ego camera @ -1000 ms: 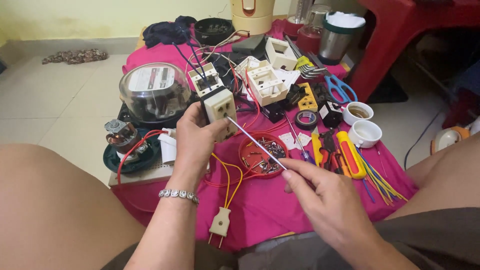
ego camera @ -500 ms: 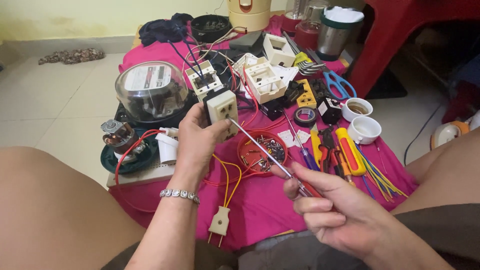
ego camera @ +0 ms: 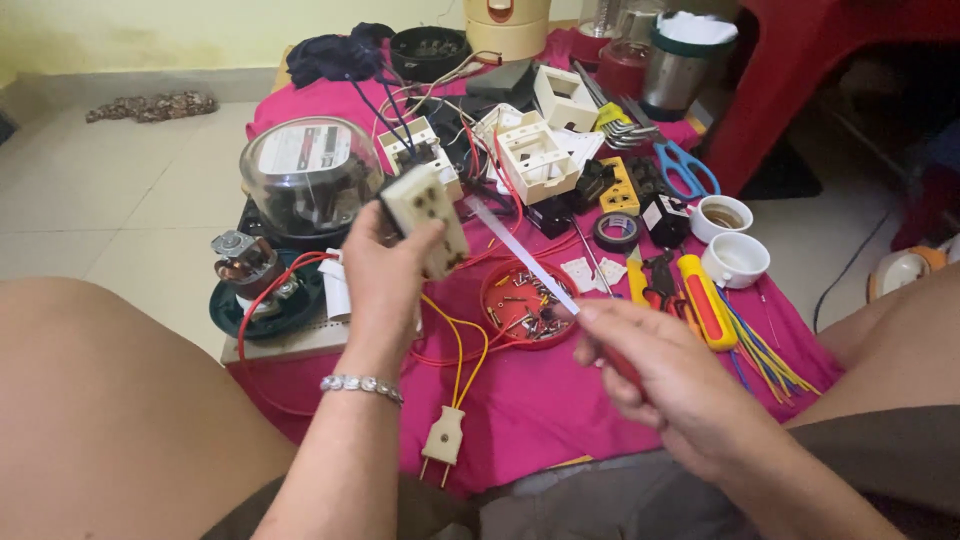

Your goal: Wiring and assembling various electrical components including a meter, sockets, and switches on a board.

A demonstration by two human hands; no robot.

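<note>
Since half a second ago you have turned the cream socket block [ego camera: 428, 217] so its pin-hole face now looks more toward you, and it sits slightly higher against the glass-domed electricity meter [ego camera: 308, 175]. The screwdriver [ego camera: 530, 265] tip has come off the block's lower edge; its shaft now slants from your right hand up toward the block's right side, the tip blurred, contact not resolvable.

Left hand [ego camera: 385, 290]: raised, wrist bent back, bracelet [ego camera: 362, 385] at the wrist. Fingers closed around the block from below and behind, thumb across its lower front. Firm hold.

Right hand [ego camera: 665, 385]: low and right of the meter, fingers curled tight round the screwdriver's red handle, forefinger extended along the shaft.

Relative to the meter: the block is just right of it, held in the air. The red screw dish [ego camera: 525, 305] lies on the pink cloth [ego camera: 560, 410] to the lower right, under the shaft. Yellow and orange wires [ego camera: 462, 345] drop from the block to a cream two-pin plug [ego camera: 443, 440] below the meter, near your lap.
</note>
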